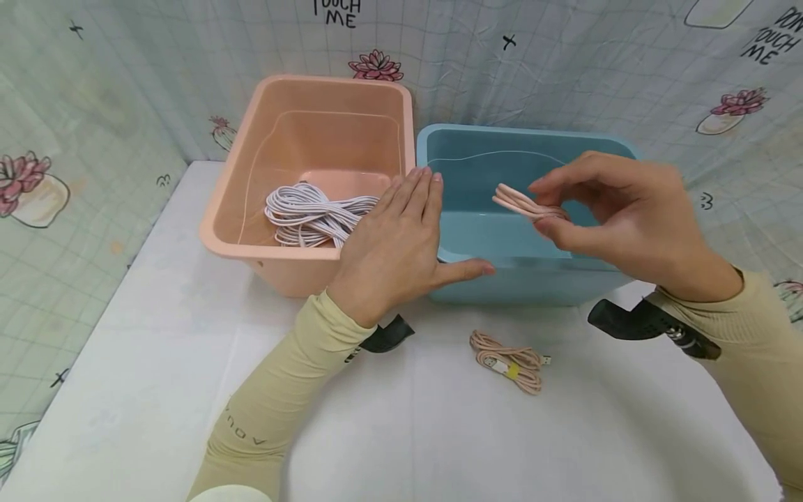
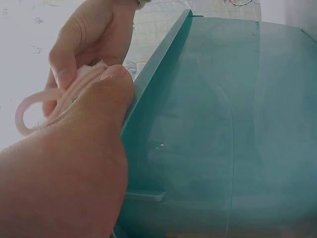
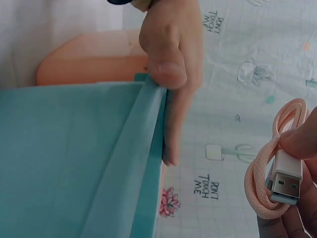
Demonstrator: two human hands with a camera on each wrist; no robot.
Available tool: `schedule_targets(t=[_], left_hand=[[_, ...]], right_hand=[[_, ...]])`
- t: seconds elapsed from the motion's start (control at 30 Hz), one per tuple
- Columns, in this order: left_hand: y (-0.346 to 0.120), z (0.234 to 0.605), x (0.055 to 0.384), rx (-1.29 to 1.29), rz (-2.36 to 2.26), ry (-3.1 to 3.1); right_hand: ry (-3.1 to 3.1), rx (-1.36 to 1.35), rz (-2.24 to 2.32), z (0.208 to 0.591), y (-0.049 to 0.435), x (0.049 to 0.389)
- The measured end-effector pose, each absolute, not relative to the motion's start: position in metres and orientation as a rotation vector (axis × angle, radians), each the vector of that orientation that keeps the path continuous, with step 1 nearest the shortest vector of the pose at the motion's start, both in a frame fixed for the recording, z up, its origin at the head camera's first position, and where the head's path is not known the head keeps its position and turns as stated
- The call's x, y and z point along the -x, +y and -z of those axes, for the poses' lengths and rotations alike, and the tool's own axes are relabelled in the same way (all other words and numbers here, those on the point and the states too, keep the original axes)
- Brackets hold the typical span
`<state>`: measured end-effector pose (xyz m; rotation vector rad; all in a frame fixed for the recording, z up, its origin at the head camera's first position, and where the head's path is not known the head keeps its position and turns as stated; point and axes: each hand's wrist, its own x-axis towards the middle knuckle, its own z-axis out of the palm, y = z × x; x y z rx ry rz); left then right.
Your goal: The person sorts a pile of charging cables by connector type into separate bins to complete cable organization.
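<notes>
Pale-pink braided USB cable coil pinched above the rectangular blue plastic bin

We see the right hand pinching the coil between thumb and fingertips, over the blue bin's mouth and apart from its rim. In the head view the looped end points left, toward the left hand; the right wrist view shows the white-and-metal USB plug near the thumb. The left hand grips nothing that we can see: its fingers lie straight along the side where the blue bin adjoins the rectangular peach plastic bin, and its thumb spreads across the blue bin's near corner.

We judge the coil light and pliable, with a woven sleeve that should give good friction, so a gentle pinch ought to do. The plug looks hard, smooth and likely the most slippery part. We would take hold round the middle of the bundle, catching all strands together; a pinch on 1 loop could let the rest sag or unwind.

A 2nd braided pink cable bundle with a yellow tie lies on the white-covered bench, in front of the blue bin. Coiled white cables lie in the peach bin, probably slicker; we cannot tell how many.
</notes>
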<state>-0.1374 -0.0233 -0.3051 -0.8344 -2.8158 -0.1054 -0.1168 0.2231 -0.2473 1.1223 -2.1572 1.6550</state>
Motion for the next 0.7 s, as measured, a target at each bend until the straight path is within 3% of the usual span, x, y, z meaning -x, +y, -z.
schedule_targets(t=[0.7], left_hand=[[-0.023,0.308,0.138,0.842,0.07,-2.72]], right_hand=[[-2.505,-0.723,-1.106,0.241,0.225,0.171]])
